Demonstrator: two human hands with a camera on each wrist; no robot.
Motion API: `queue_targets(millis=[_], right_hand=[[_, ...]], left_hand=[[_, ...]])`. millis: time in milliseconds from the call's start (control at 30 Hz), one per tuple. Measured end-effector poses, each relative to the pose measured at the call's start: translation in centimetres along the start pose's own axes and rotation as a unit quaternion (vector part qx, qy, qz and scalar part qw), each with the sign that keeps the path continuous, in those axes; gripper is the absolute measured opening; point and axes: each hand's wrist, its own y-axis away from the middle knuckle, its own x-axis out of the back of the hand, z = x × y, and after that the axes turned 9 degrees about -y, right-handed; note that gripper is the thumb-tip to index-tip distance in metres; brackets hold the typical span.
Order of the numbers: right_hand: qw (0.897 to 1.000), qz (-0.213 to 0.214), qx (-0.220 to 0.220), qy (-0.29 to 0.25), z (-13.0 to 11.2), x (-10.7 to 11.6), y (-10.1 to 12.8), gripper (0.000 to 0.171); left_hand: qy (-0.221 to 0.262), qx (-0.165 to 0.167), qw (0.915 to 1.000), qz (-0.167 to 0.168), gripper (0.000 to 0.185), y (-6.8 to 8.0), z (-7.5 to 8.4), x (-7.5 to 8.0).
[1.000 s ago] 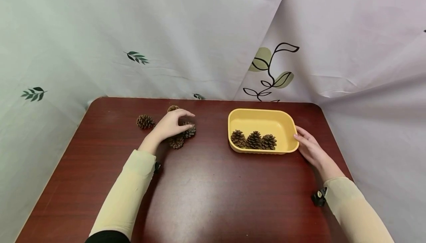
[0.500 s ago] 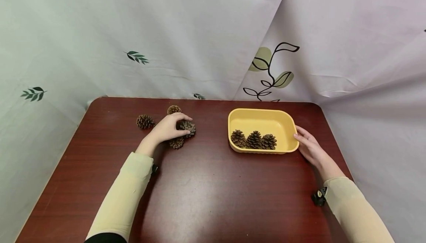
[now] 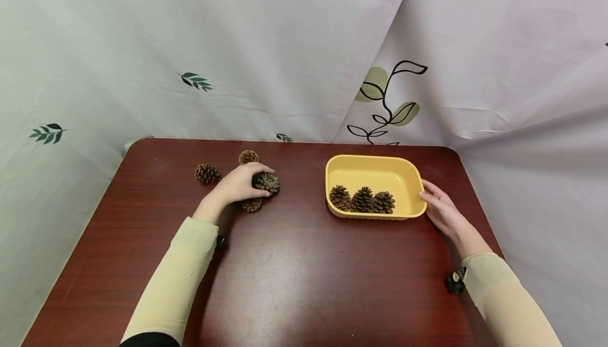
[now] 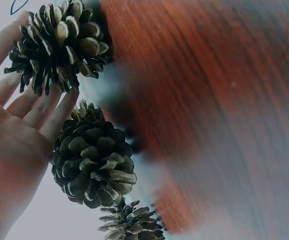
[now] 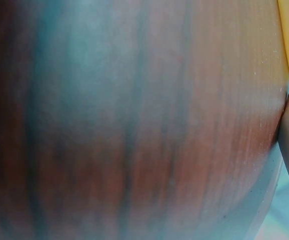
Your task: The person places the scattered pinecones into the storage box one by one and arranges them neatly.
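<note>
My left hand (image 3: 235, 182) curves round a brown pine cone (image 3: 268, 183), fingers on its far side and thumb on its near side. In the left wrist view this pine cone (image 4: 59, 45) sits between thumb and fingers. Close beside the hand lie a pine cone (image 3: 248, 157) behind it and another (image 3: 252, 205) partly under it. Farther left is one more pine cone (image 3: 207, 174). My right hand (image 3: 446, 212) holds the right end of a yellow plastic box (image 3: 375, 160), its thumb on the rim and fingers along the outside. Three pine cones (image 3: 362, 199) stand in the box's near left part.
The dark red wooden table (image 3: 304, 262) has rounded far corners. A pale curtain (image 3: 266, 51) with leaf prints hangs right behind its back edge. Table surface lies between the left-hand pine cones and the box.
The left hand has lowered slightly toward me, and its thumb and fingers have closed round the pine cone. The right hand and the box have stayed put.
</note>
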Motion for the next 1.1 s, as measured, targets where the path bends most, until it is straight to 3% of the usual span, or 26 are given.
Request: queue_targets(millis=[700,1100], right_hand=[[1.0,-0.008,0.001,0.002,-0.09,0.07,0.07,0.042],[1.0,-0.009,0.001,0.003,-0.05,0.06,0.06,0.042]], left_hand=[[-0.04,0.051,0.9973,-0.034,0.07,0.45,-0.07,0.76],[-0.043,0.053,0.9974,-0.024,0.061,0.34,-0.27,0.57]])
